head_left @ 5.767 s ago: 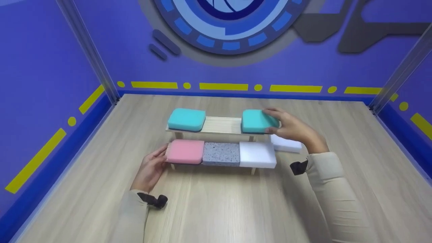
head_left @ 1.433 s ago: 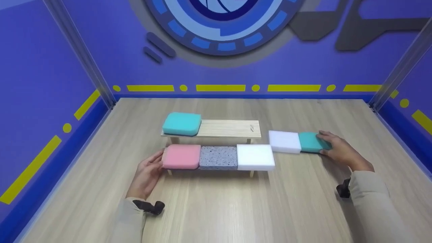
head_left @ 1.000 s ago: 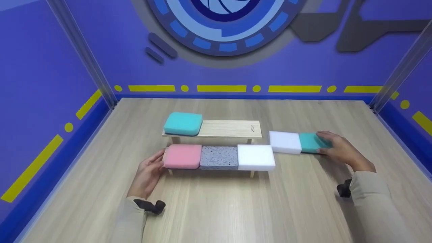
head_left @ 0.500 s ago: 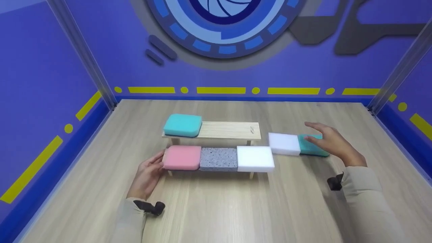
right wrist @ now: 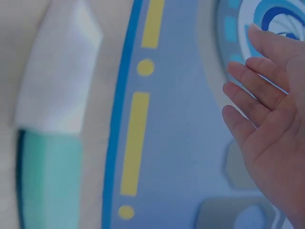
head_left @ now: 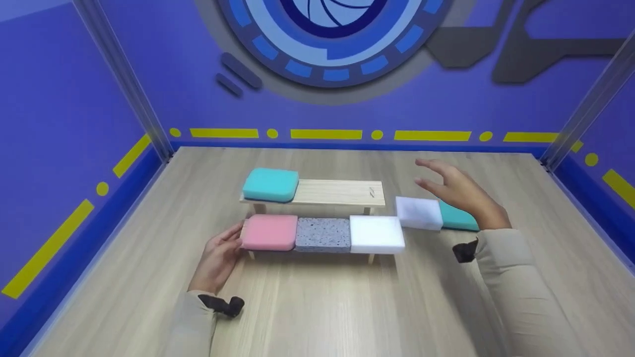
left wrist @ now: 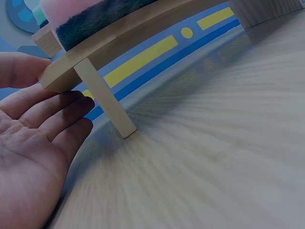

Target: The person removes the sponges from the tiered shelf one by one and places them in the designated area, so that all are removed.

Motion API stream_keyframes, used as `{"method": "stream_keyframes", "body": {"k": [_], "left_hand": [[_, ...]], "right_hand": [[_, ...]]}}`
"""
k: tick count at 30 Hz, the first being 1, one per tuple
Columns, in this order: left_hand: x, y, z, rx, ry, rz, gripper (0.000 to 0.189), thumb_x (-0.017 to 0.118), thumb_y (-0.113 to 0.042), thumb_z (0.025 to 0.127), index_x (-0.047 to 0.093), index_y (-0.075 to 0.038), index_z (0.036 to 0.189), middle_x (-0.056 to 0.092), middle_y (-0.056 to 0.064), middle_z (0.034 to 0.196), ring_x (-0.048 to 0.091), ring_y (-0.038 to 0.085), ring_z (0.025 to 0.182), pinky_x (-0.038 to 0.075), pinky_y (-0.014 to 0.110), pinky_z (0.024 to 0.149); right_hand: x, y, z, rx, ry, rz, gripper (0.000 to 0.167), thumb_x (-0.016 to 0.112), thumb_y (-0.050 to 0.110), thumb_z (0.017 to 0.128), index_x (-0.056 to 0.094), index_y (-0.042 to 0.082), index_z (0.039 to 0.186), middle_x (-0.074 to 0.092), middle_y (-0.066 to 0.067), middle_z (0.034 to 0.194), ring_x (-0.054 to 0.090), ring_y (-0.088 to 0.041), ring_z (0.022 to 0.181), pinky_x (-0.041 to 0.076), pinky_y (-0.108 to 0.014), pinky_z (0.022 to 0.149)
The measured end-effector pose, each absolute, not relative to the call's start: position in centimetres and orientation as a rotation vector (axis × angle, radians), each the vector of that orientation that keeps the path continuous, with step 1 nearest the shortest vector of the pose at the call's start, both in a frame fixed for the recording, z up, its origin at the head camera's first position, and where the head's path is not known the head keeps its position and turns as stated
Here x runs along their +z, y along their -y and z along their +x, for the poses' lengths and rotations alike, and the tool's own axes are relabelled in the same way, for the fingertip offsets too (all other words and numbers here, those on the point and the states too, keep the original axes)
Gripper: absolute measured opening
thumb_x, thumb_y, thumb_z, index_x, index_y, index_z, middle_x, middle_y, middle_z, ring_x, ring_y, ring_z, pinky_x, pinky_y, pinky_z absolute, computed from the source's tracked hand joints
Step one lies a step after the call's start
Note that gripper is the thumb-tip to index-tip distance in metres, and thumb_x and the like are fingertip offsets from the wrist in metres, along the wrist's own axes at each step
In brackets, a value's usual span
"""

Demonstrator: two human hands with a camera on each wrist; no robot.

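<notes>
My left hand (head_left: 218, 260) pinches the left end of a small two-tier wooden rack (left wrist: 109, 47), thumb at the board's edge and fingers beneath. On its front board a pink sponge (head_left: 270, 232), a grey speckled sponge (head_left: 323, 234) and a white sponge (head_left: 377, 234) lie side by side. A turquoise sponge (head_left: 271, 184) rests on the left of the bare back board (head_left: 337, 192). My right hand (head_left: 459, 188), fingers apart and holding nothing, hovers over another white sponge (head_left: 418, 212) and a second turquoise sponge (head_left: 457, 216) on the table, partly hiding the latter.
The wood-grain tabletop (head_left: 317, 307) runs back to a blue printed wall (head_left: 163, 89) with yellow dashes. Side walls stand at left and right. A rack leg (left wrist: 107, 98) stands on the table close to my left fingers.
My right hand carried the turquoise sponge from the back board's right end to the table beside the white one, released it, then rose and moved left. My left hand stays on the rack.
</notes>
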State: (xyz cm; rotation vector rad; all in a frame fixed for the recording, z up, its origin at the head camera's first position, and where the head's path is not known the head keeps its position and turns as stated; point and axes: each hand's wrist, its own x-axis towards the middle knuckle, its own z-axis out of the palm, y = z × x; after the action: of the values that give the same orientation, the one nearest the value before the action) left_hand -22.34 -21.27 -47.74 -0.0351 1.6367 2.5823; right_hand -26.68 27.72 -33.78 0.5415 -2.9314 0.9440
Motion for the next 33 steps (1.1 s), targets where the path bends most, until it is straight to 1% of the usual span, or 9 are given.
{"method": "stream_keyframes", "body": {"k": [5, 11, 16, 21, 23, 28, 33], "left_hand": [[-47.7, 21.3, -22.3, 2.586, -1.634, -0.031, 0.054, 0.041, 0.013, 0.090, 0.029, 0.014, 0.143, 0.031, 0.029, 0.150, 0.059, 0.006, 0.112, 0.048, 0.021, 0.097], [-47.9, 21.3, -22.2, 2.580, -1.633, -0.012, 0.055, 0.040, 0.013, 0.090, 0.027, 0.014, 0.144, 0.027, 0.029, 0.152, 0.057, 0.005, 0.113, 0.047, 0.020, 0.098], [-47.8, 21.3, -22.2, 2.587, -1.629, 0.010, 0.055, 0.041, 0.012, 0.090, 0.027, 0.015, 0.143, 0.027, 0.031, 0.151, 0.057, 0.007, 0.114, 0.047, 0.021, 0.098], [-47.7, 21.3, -22.2, 2.557, -1.638, -0.009, 0.056, 0.043, 0.011, 0.090, 0.027, 0.013, 0.144, 0.029, 0.028, 0.152, 0.057, 0.007, 0.115, 0.048, 0.021, 0.096], [-47.6, 21.3, -22.2, 2.549, -1.629, -0.029, 0.057, 0.043, 0.010, 0.091, 0.027, 0.012, 0.145, 0.030, 0.026, 0.152, 0.057, 0.007, 0.115, 0.048, 0.021, 0.096], [-47.6, 21.3, -22.4, 2.565, -1.610, -0.029, 0.055, 0.041, 0.012, 0.091, 0.028, 0.012, 0.145, 0.030, 0.026, 0.152, 0.058, 0.006, 0.114, 0.047, 0.021, 0.097], [-47.7, 21.4, -22.4, 2.586, -1.598, -0.026, 0.056, 0.040, 0.013, 0.090, 0.027, 0.013, 0.144, 0.029, 0.027, 0.152, 0.058, 0.006, 0.113, 0.047, 0.020, 0.097]], "right_hand": [[-32.6, -24.9, -27.3, 0.936, 2.939, 0.581, 0.060, 0.053, 0.035, 0.098, 0.036, 0.006, 0.148, 0.038, -0.017, 0.151, 0.029, -0.038, 0.142, 0.026, -0.058, 0.113], [-31.5, -21.5, -27.5, 0.961, 2.947, 0.634, 0.064, 0.055, 0.039, 0.096, 0.034, 0.010, 0.149, 0.035, -0.014, 0.154, 0.026, -0.035, 0.144, 0.024, -0.056, 0.115], [-31.0, -18.7, -27.6, 0.976, 2.916, 0.717, 0.062, 0.057, 0.033, 0.096, 0.036, 0.007, 0.148, 0.036, -0.016, 0.153, 0.027, -0.036, 0.143, 0.023, -0.054, 0.116], [-31.2, -16.4, -27.5, 0.997, 2.874, 0.798, 0.060, 0.059, 0.029, 0.095, 0.038, 0.005, 0.147, 0.038, -0.016, 0.151, 0.030, -0.034, 0.142, 0.025, -0.051, 0.116], [-31.2, -15.5, -27.5, 1.006, 2.871, 0.812, 0.060, 0.059, 0.029, 0.095, 0.038, 0.006, 0.147, 0.038, -0.015, 0.151, 0.030, -0.033, 0.142, 0.026, -0.050, 0.116], [-31.1, -13.2, -27.3, 1.027, 2.896, 0.824, 0.063, 0.059, 0.034, 0.095, 0.037, 0.008, 0.148, 0.037, -0.011, 0.153, 0.030, -0.030, 0.143, 0.026, -0.048, 0.117], [-31.2, -11.0, -27.6, 1.007, 2.921, 0.865, 0.065, 0.058, 0.036, 0.095, 0.036, 0.007, 0.148, 0.035, -0.013, 0.153, 0.030, -0.030, 0.143, 0.024, -0.046, 0.118]]}}
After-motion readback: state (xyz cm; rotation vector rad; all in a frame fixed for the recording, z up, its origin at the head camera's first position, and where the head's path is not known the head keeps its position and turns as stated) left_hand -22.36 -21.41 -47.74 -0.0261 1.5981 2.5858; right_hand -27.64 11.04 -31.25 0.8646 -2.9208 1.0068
